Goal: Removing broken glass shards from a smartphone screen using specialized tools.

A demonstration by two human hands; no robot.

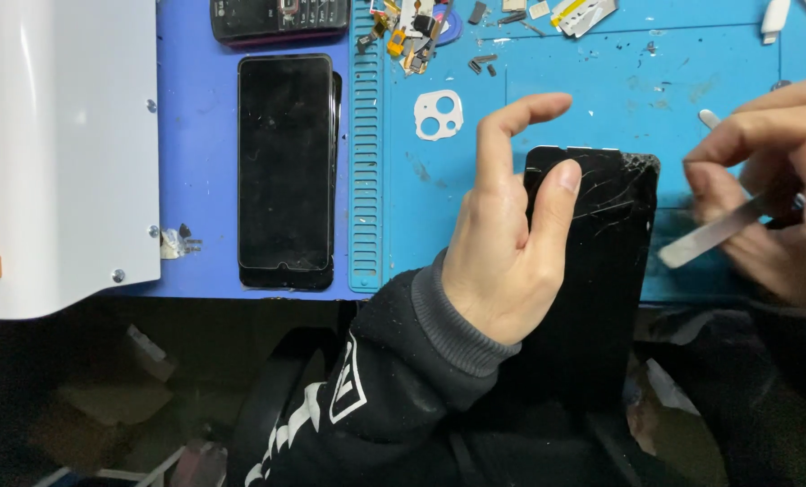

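A cracked phone (601, 271) is laid face up on the blue work mat (601, 81), its near end reaching past the mat's front edge; the glass is shattered at the far right corner, from which cracks spread across the screen. This phone is taken as the landmark.

It is steadied by the left hand (502, 243), which is pressed on its left part: the thumb is laid flat on the glass while the index finger is lifted and curled clear, so the hand is not clenched and nothing is grasped by it. The phone appears to be pinned in this way so that it is kept from sliding.

Just right of the phone, a thin flat metal pry tool (714, 233) is pinched between the fingers of the right hand (773, 189), its tip pointed at the phone's right edge but not seen to touch it. A slim white tool (709, 117) is partly hidden behind that hand.

Beyond the phone's far left corner, a white camera-frame piece (437, 114) is set aside on the mat. Farther up, small screws and flex parts (407, 32) are gathered. Well left of the phone, past the mat's slotted rim, an intact dark phone (286, 171) is laid, with a keypad phone (277, 18) beyond it and a white machine housing (60, 153) at the far left.
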